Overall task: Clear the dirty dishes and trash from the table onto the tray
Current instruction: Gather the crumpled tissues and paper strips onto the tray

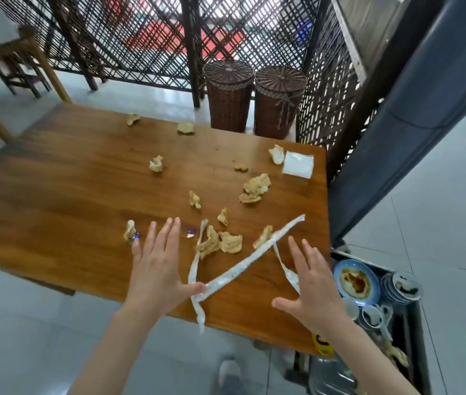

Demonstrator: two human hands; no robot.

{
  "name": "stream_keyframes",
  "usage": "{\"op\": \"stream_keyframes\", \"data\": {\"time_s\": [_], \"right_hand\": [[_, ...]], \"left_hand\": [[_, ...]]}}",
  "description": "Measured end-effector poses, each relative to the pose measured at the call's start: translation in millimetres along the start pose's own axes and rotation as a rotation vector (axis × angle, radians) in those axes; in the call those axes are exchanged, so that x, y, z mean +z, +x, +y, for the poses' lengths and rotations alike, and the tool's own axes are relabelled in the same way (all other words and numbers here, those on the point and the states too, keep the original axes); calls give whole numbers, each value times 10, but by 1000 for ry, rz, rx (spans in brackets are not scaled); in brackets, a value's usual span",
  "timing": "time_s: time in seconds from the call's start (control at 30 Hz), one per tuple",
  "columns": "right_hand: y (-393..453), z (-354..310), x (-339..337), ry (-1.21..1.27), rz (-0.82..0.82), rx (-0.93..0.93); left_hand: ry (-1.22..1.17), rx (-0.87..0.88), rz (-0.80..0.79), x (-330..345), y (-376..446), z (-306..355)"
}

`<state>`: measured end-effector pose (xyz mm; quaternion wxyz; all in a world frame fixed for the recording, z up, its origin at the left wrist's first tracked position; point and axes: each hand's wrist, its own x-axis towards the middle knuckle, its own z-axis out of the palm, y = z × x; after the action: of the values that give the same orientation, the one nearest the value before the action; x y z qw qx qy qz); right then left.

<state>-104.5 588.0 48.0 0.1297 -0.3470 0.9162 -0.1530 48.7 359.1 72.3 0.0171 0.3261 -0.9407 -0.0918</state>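
Observation:
Several crumpled brown napkin scraps lie scattered over the wooden table. Long white paper wrappers cross near the front edge. My left hand hovers flat with straight fingers, its thumb touching the wrappers' crossing. My right hand is spread open beside a short wrapper strip, holding nothing. Small blue foil bits lie by my left fingertips. The dark tray at the lower right holds a sauce-stained blue plate, stacked small dishes and cups.
A white square packet lies at the table's far right corner. Two wicker baskets stand behind the table against a lattice screen. A wooden chair is at the far left. A blue-grey pillar rises on the right.

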Motion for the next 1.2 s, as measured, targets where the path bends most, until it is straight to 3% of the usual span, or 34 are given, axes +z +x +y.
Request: {"op": "stream_keyframes", "data": {"time_s": [0.43, 0.87, 1.2], "right_hand": [[1376, -1505, 426, -17, -114, -88], [2650, -3173, 1328, -15, -26, 106], [4261, -3225, 1829, -76, -16, 164]], "left_hand": [[7, -131, 53, -246, 1173, -1541], [80, 169, -61, -375, 3031, -3284], [56, 231, -85, 437, 4050, -3519]]}}
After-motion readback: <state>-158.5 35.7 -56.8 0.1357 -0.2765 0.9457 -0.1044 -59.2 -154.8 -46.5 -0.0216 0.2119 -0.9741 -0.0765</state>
